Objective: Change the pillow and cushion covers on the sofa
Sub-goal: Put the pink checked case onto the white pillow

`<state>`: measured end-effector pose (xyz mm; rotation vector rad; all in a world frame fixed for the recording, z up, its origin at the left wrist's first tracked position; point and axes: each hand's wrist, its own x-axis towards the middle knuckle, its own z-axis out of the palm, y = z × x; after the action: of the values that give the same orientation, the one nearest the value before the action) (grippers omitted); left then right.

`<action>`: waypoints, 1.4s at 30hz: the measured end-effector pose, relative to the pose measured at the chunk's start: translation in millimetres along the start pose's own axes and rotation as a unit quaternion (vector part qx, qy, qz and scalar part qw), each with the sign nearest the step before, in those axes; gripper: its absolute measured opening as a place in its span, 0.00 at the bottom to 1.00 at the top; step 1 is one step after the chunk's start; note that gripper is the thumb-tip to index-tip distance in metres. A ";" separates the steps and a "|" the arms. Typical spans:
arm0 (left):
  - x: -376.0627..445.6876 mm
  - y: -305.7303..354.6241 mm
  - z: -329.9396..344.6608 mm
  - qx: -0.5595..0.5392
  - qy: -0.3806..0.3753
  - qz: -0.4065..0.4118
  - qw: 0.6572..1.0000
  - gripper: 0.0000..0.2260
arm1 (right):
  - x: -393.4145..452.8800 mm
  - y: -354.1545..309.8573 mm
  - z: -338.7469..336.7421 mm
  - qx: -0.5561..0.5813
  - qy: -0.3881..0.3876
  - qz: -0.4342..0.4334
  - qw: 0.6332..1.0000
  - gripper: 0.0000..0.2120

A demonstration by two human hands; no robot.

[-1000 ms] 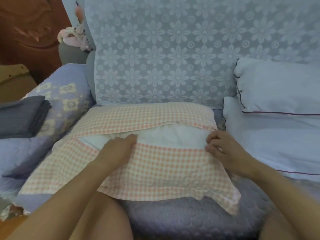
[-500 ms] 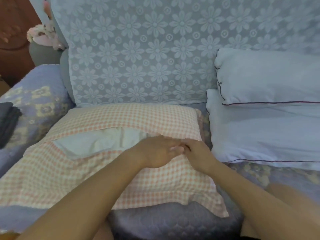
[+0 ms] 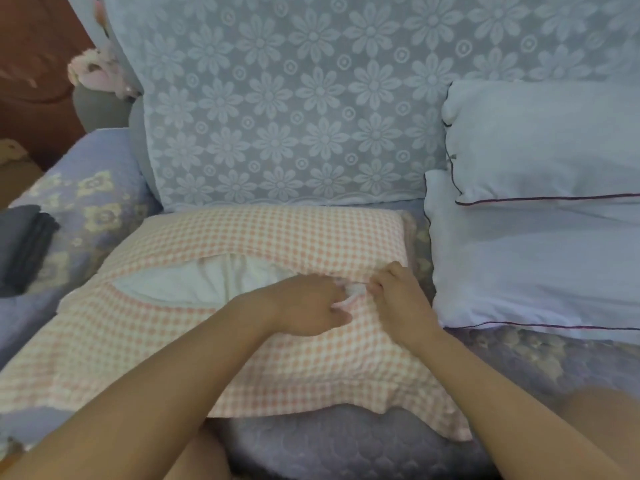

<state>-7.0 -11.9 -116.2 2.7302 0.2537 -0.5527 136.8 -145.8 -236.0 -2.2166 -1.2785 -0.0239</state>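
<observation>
Head view looks down on two bare forearms reaching forward over a checked pillow [image 3: 242,341] that lies flat on the sofa seat [image 3: 346,445]. Left hand [image 3: 304,306] comes in from the lower left, knuckles up, its fingers curled and pinching a small bunch of pale fabric at the edge of the cover's opening. Right hand [image 3: 398,299] sits just beside it, fingers bent down and gripping the same stretch of checked cloth at the right end of the opening; the two hands nearly touch. Whether a tie or only a fold of the cover is caught between them is too blurred to tell.

To the left of the hands the opening gapes and the white inner pillow [image 3: 207,282] shows through it. The pillow's far edge lies close to the sofa back, which is draped with a pale lace cloth [image 3: 294,116] patterned with daisies. The seat has a quilted lilac cover, and the armrest [image 3: 86,202] on the left has a flowered one. On that armrest rests a stack of folded dark grey cloth [image 3: 24,247]. Behind it stand a grey shape topped with pink flowers [image 3: 97,71] and a reddish wooden door [image 3: 34,64].

On the right, two white pillows with dark piping are stacked, the upper one [image 3: 554,143] leaning on the backrest above the lower one [image 3: 536,265]. Counted: one checked pillow, two white pillows, two hands.
</observation>
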 end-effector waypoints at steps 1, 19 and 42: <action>-10.2 -5.9 -4.6 0.015 0.046 0.012 0.999 0.17 | -1.6 3.9 5.3 -0.001 0.029 0.027 0.999 0.22; 16.5 -105.5 -3.7 0.126 0.233 -0.208 0.941 0.13 | -14.2 -19.4 -8.0 0.035 0.052 0.187 0.980 0.11; -38.6 -126.6 8.1 0.191 0.344 -0.084 0.915 0.07 | 8.9 -129.0 11.8 0.044 -0.270 -0.001 0.962 0.35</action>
<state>-75.0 98.2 -144.9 3.2068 0.6092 0.4007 35.5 -84.4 -182.9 -2.2198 -1.5210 0.6664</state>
